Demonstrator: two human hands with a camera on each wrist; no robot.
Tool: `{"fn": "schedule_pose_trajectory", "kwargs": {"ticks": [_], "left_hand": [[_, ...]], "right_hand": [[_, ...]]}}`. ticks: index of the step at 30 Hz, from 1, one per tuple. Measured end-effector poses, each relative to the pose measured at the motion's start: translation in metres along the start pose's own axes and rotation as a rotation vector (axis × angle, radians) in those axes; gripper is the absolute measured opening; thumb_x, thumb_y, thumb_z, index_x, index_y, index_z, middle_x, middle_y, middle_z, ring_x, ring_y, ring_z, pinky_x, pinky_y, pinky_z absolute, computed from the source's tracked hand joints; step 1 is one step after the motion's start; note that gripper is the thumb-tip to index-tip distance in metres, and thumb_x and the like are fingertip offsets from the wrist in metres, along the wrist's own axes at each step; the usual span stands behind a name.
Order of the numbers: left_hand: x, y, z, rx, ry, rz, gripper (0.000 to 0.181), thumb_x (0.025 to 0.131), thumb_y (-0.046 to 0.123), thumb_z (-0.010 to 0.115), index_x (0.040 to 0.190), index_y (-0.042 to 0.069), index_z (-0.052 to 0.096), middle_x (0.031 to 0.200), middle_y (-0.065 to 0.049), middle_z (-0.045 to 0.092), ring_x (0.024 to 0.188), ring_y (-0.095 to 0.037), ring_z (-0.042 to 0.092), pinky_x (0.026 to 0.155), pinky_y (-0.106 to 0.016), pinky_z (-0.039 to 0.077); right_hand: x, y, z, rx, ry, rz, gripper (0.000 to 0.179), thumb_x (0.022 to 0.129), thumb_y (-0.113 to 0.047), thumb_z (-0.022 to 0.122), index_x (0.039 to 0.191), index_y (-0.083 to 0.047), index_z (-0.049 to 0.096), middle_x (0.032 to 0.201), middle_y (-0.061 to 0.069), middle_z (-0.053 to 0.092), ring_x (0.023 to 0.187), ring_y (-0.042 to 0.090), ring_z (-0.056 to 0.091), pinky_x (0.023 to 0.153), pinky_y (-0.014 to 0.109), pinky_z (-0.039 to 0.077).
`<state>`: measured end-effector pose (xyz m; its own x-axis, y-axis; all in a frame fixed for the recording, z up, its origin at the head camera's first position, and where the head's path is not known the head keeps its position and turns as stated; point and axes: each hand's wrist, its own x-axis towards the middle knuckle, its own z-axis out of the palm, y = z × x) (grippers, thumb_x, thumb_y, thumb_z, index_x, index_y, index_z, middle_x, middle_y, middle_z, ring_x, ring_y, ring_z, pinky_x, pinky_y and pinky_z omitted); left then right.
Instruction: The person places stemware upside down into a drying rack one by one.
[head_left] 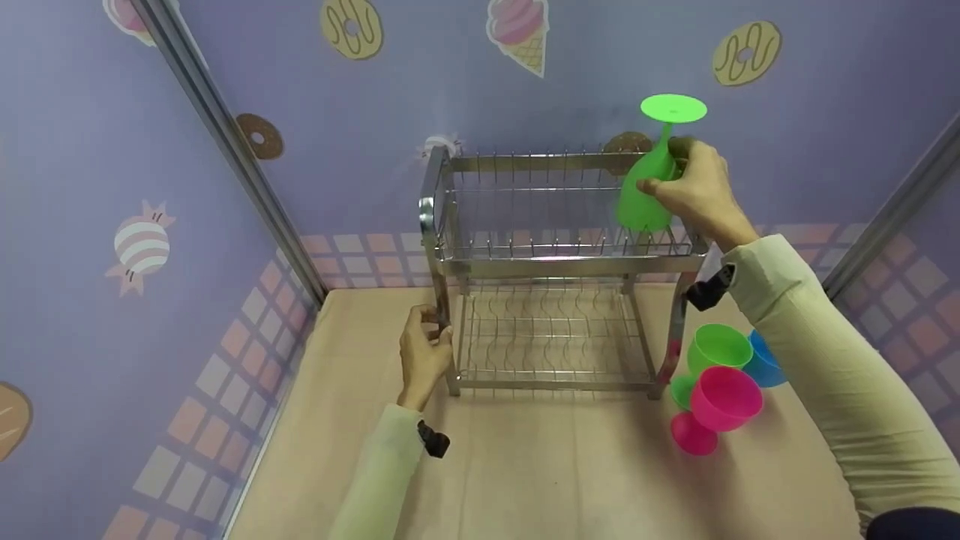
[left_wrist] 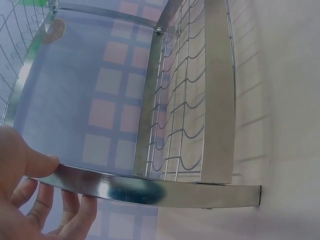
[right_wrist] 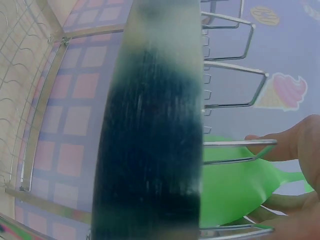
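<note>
A two-tier metal dish rack (head_left: 577,265) stands against the back wall. Upside down at the right end of its upper tier is a green plastic goblet (head_left: 646,191), its round foot on top. My right hand (head_left: 703,189) grips this goblet around the bowl near the stem. In the right wrist view the goblet's bowl (right_wrist: 235,182) sits among the wire dividers; a wide metal bar hides its rim. My left hand (head_left: 424,356) holds the rack's left front leg, with thumb and fingers on opposite sides of the metal strip (left_wrist: 125,189) in the left wrist view.
Right of the rack, a pink goblet (head_left: 726,397), another green goblet (head_left: 718,349) and a blue cup (head_left: 763,364) stand close together, the blue one partly behind my right sleeve. Patterned walls (head_left: 525,97) enclose the cloth-covered table (head_left: 540,465) at the back and sides.
</note>
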<state>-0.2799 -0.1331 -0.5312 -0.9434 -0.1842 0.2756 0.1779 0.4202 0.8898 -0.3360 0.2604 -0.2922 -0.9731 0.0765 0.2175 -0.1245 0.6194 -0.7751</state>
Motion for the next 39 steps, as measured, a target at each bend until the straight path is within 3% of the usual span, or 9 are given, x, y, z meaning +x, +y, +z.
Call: {"fn": "schedule_pose_trajectory", "kwargs": {"ticks": [7,14,20,27,30,35,39], "left_hand": [[-0.002,-0.003,-0.001,0.011,0.009,-0.012,0.04,0.096,-0.005,0.072,0.133,0.004,0.059,0.124,-0.018,0.066,0.108,-0.039,0.074,0.092,-0.05,0.066],[-0.003,-0.004,-0.001,0.001,0.006,0.008,0.04,0.096,-0.006,0.072,0.133,0.003,0.059,0.122,-0.019,0.066,0.107,-0.042,0.074,0.093,-0.052,0.065],[-0.003,-0.006,-0.002,-0.009,-0.011,0.021,0.041,0.095,-0.006,0.073,0.133,0.002,0.059,0.122,-0.021,0.066,0.107,-0.042,0.074,0.093,-0.049,0.066],[-0.003,-0.005,-0.001,0.014,-0.013,0.017,0.039,0.095,-0.007,0.073,0.13,0.001,0.06,0.12,-0.021,0.067,0.107,-0.041,0.075,0.095,-0.049,0.065],[-0.002,-0.004,-0.001,0.017,-0.015,0.011,0.038,0.095,-0.007,0.073,0.13,0.001,0.061,0.12,-0.02,0.067,0.108,-0.04,0.075,0.095,-0.047,0.065],[-0.002,-0.004,-0.001,0.015,-0.014,-0.013,0.037,0.096,-0.004,0.074,0.13,0.003,0.061,0.122,-0.019,0.067,0.11,-0.04,0.075,0.094,-0.046,0.066],[-0.005,-0.004,-0.001,0.015,-0.009,-0.008,0.036,0.095,-0.005,0.074,0.128,0.002,0.061,0.12,-0.019,0.067,0.109,-0.04,0.075,0.094,-0.047,0.066]], "right_hand": [[-0.022,-0.006,-0.01,0.003,0.049,-0.055,0.068,0.098,-0.027,0.077,0.153,0.0,0.048,0.16,0.021,0.051,0.154,0.038,0.044,0.129,0.049,0.038],[-0.053,0.003,-0.026,0.01,0.075,-0.072,0.075,0.099,-0.038,0.075,0.158,-0.003,0.044,0.163,0.02,0.047,0.155,0.036,0.042,0.13,0.048,0.036],[-0.084,0.021,-0.037,0.059,0.103,-0.125,0.069,0.099,-0.03,0.077,0.155,-0.002,0.048,0.159,0.019,0.051,0.154,0.036,0.044,0.131,0.039,0.034],[-0.115,0.058,-0.041,0.093,0.176,-0.181,0.06,0.099,-0.016,0.078,0.152,-0.003,0.052,0.152,0.02,0.057,0.149,0.036,0.051,0.126,0.031,0.04],[-0.129,0.074,-0.041,0.107,0.209,-0.218,0.057,0.099,-0.01,0.077,0.15,-0.002,0.054,0.149,0.019,0.059,0.145,0.028,0.055,0.122,0.022,0.041],[-0.153,0.098,-0.044,0.147,0.264,-0.255,0.054,0.095,0.0,0.078,0.145,0.0,0.059,0.14,0.007,0.066,0.134,0.008,0.06,0.116,0.013,0.044],[-0.175,0.12,-0.044,0.158,0.282,-0.262,0.056,0.092,0.007,0.077,0.145,-0.001,0.06,0.137,-0.001,0.067,0.131,0.008,0.061,0.115,0.012,0.044]]}}
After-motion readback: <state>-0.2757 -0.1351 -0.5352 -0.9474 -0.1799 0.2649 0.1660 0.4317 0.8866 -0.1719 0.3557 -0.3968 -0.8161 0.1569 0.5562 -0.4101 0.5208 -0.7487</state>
